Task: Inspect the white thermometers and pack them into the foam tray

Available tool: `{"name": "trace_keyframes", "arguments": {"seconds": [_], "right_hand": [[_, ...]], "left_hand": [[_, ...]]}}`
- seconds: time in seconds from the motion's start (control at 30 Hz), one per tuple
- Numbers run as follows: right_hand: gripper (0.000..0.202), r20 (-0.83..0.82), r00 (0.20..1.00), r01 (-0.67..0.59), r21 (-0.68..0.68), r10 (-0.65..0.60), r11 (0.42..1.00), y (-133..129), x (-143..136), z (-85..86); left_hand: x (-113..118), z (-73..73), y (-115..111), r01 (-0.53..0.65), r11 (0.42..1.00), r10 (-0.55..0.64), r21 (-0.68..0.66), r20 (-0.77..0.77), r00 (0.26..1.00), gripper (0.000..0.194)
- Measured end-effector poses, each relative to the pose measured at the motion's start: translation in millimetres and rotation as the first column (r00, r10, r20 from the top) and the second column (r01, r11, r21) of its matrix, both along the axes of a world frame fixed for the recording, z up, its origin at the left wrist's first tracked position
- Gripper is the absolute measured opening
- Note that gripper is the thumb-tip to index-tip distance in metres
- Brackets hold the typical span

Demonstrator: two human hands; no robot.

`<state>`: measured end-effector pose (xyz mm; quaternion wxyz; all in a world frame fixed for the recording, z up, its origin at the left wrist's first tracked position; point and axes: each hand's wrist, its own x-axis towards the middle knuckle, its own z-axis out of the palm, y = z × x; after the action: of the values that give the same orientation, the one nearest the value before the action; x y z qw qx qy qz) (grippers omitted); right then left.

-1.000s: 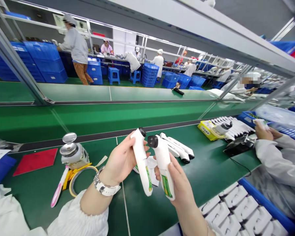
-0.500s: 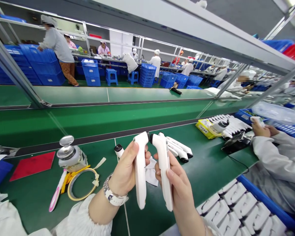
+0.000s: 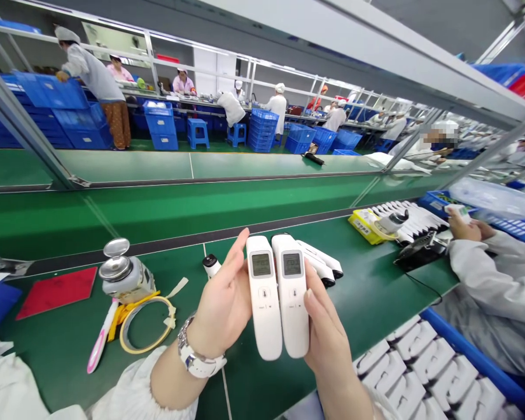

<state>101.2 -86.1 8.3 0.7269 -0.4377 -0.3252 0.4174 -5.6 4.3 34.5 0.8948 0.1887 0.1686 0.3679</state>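
Gripping one white thermometer point(image 3: 263, 297) in your left hand point(image 3: 223, 306) and another point(image 3: 291, 294) in your right hand point(image 3: 328, 335), you hold both upright, screens facing you, above the green bench point(image 3: 70, 344); more thermometers point(image 3: 321, 265) lie behind, seemingly unchecked.

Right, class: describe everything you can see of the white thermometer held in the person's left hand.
The left thermometer is a white handheld device that looks like glossy plastic. A small grey display sits near its rounded top, with a small button below. It is held upright, screen toward the camera, above the green table. The left hand grips its left edge. It stands side by side with the right thermometer, held by the right hand.
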Motion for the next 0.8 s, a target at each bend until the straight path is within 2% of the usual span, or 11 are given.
{"name": "trace_keyframes", "arguments": {"seconds": [0.2, 0.5, 0.8], "right_hand": [[0.042, 0.135, 0.990, -0.051, 0.001, 0.050, 0.999, 1.1, 4.5, -2.3], [0.050, 0.236, 0.971, -0.033, -0.054, 0.045, 0.998, -4.7, 6.4, -2.8], [0.057, 0.371, 0.928, -0.029, -0.022, 0.035, 0.999, -8.0, 4.9, -1.8]], "left_hand": [[-1.2, -0.2, -1.5, 0.007, 1.000, -0.007, -0.005, -0.030, 1.000, 0.045], [-0.3, 0.7, -1.2, 0.011, 1.000, -0.011, -0.011, -0.029, 1.000, 0.044], [-0.2, -1.4, -1.0, 0.015, 1.000, -0.015, 0.002, -0.035, 0.999, 0.044]]}}
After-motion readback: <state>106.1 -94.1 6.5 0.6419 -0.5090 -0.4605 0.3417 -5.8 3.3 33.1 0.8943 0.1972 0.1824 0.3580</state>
